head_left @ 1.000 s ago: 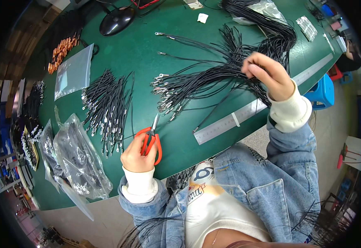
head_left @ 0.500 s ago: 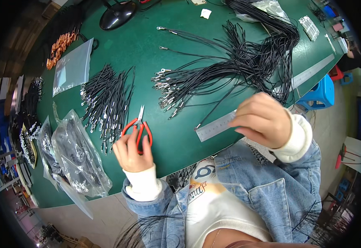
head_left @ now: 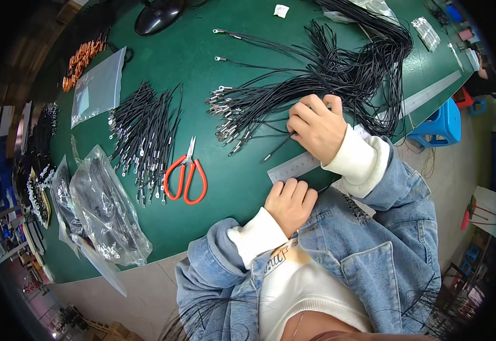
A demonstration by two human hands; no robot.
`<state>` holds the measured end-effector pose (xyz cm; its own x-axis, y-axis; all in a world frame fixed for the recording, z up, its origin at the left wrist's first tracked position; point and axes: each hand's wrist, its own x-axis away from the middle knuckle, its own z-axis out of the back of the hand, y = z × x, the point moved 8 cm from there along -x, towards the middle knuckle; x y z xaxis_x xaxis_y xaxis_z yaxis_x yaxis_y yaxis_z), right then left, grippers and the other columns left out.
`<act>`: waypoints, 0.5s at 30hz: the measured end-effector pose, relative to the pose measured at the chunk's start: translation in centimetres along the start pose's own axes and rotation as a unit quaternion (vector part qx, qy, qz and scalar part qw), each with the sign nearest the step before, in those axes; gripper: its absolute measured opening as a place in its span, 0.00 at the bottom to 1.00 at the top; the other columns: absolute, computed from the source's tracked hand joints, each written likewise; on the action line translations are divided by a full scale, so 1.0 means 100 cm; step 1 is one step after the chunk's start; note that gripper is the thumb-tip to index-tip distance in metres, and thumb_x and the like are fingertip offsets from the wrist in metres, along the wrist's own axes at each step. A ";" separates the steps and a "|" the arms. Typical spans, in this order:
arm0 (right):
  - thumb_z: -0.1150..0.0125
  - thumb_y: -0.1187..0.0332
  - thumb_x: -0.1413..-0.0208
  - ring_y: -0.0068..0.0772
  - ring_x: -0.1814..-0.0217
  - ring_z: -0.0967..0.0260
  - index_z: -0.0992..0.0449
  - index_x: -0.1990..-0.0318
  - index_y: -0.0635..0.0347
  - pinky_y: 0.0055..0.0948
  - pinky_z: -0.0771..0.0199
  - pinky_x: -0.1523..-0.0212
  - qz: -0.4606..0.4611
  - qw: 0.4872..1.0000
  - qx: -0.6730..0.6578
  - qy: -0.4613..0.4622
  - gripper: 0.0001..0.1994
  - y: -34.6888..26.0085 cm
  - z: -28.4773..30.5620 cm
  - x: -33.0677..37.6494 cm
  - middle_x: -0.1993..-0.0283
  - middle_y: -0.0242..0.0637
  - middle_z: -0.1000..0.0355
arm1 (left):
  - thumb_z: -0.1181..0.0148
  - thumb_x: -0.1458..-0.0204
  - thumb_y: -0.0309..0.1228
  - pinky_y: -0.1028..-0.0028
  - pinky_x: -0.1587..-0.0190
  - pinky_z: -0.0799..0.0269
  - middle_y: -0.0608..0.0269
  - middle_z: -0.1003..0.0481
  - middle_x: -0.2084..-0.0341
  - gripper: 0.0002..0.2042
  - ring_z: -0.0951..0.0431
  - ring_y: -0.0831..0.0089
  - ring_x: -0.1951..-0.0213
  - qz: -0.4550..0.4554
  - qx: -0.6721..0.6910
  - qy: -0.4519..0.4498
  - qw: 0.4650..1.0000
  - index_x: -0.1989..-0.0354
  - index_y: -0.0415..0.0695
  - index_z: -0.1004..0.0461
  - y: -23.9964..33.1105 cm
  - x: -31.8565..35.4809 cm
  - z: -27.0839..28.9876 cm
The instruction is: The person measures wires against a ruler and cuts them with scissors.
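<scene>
My right hand point(head_left: 319, 129) is closed in a pinch on a black cable point(head_left: 277, 149), whose metal end points down-left above the steel ruler point(head_left: 290, 168). My left hand point(head_left: 291, 206) is at the table's near edge, just below the ruler, fingers curled together; what they hold, if anything, is hidden. Beyond my right hand spreads a large bundle of black cables point(head_left: 339, 85) with silver ring terminals at their left ends. Red-handled pliers point(head_left: 186, 176) lie to the left with jaws pointing away. Beside them is a pile of short black cables point(head_left: 146, 139) with metal ends.
Clear plastic bags point(head_left: 109, 207) of parts lie at the left of the green table point(head_left: 202, 227). Behind them are a flat bag point(head_left: 97, 91) and copper-coloured parts point(head_left: 82, 62). A black round base point(head_left: 158, 18) stands at the back. A longer ruler point(head_left: 430, 94) and blue stool point(head_left: 440, 126) are at right.
My left hand has left the pliers, which now lie on the table, and moved right to the ruler's near side. My right hand has moved left and away from me, onto a cable.
</scene>
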<state>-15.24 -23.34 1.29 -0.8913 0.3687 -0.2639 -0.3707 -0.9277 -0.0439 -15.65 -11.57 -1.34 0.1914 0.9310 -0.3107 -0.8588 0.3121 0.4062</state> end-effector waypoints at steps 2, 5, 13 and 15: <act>0.35 0.67 0.62 0.27 0.50 0.39 0.29 0.72 0.50 0.39 0.49 0.51 0.010 1.000 0.005 0.012 0.09 -0.001 0.004 0.002 0.63 0.23 0.34 | 0.41 0.65 0.33 0.70 0.69 0.40 0.63 0.37 0.78 0.12 0.33 0.68 0.71 -0.001 0.000 0.001 1.000 0.70 0.45 0.31 0.003 -0.003 -0.001; 0.35 0.67 0.63 0.26 0.50 0.38 0.29 0.72 0.50 0.39 0.50 0.50 0.025 0.999 -0.021 0.040 0.10 -0.003 0.016 0.000 0.62 0.21 0.33 | 0.45 0.61 0.32 0.71 0.69 0.41 0.64 0.37 0.77 0.10 0.34 0.69 0.71 -0.012 -0.012 0.007 1.000 0.68 0.45 0.31 0.010 -0.011 -0.006; 0.38 0.75 0.58 0.36 0.69 0.34 0.28 0.67 0.59 0.33 0.36 0.65 0.063 0.961 -0.267 0.005 0.08 0.002 0.047 -0.002 0.70 0.32 0.30 | 0.47 0.60 0.29 0.71 0.69 0.38 0.63 0.36 0.76 0.07 0.34 0.68 0.72 -0.030 0.026 0.030 0.999 0.70 0.43 0.30 0.017 -0.030 -0.011; 0.40 0.76 0.54 0.37 0.74 0.34 0.27 0.65 0.61 0.32 0.36 0.75 0.051 0.937 -0.344 -0.016 0.07 0.004 0.053 -0.004 0.73 0.37 0.31 | 0.42 0.60 0.25 0.69 0.71 0.33 0.59 0.30 0.77 0.07 0.30 0.64 0.74 -0.010 0.146 0.050 0.988 0.71 0.40 0.27 0.010 -0.028 0.000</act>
<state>-16.42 -23.56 6.52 -0.9243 0.2674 -0.2722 -0.0367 -0.7724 -0.6341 -17.04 -13.87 -0.12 0.1470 0.9050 -0.3992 -0.6781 0.3860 0.6254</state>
